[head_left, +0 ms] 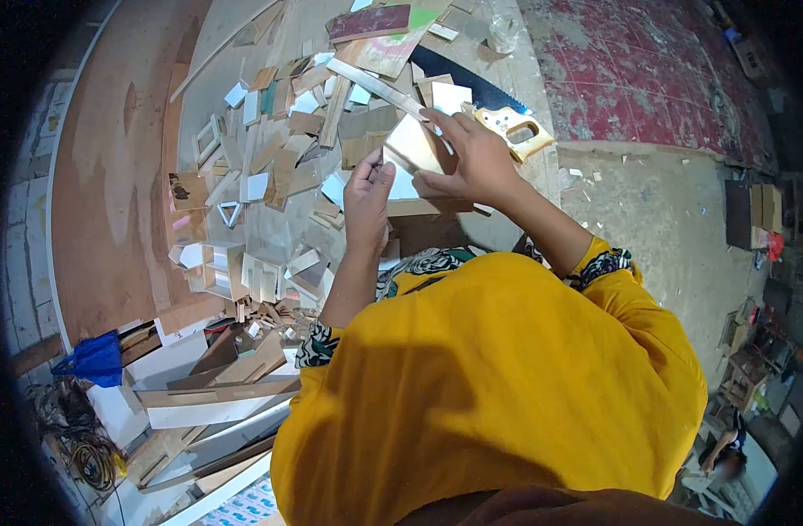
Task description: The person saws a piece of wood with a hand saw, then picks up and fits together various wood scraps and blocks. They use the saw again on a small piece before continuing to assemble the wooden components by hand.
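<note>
In front of my body, my left hand (366,197) grips the near left side of a pale, block-shaped wooden piece (412,145), thumb and fingers closed at its edge. My right hand (476,162) holds the same piece from the right, thumb low and fingers curved over the top. A long thin wood strip (375,86) runs from the upper left to the fingertips of my right hand. Just beyond that hand lies a hand saw with a pale handle (505,125) and a dark blade (463,79).
Wood offcuts (283,167) and white pieces cover the work surface ahead. A dark red block (369,24) lies at the far side. Small box frames (217,267) stand on the left, near stacked boards (217,386). Another person (725,451) is at far lower right.
</note>
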{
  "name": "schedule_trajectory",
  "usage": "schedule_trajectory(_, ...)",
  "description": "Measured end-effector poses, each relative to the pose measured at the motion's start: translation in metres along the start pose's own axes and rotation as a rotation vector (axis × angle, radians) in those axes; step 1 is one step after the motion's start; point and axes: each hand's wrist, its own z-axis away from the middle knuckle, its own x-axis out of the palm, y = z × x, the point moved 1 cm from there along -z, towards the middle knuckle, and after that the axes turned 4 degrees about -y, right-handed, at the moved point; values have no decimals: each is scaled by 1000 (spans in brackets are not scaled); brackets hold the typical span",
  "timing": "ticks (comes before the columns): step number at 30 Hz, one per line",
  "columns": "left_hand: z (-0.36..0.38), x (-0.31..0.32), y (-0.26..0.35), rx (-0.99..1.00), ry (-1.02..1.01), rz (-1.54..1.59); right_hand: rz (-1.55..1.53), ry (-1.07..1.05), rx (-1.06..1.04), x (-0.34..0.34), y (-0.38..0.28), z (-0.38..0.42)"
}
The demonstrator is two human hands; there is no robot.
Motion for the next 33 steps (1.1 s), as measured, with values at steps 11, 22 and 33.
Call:
schedule_trajectory(11,-8,-11,2,-100,-26,-25,-522,-85,116,-6,34,-17)
schedule_trajectory(22,-9,-19,7,-94,8,1,-727,229,316,-18,81,-23)
schedule_trajectory(33,-7,-15,-5,-125,-50,-65,-20,71,203,3,55,-39)
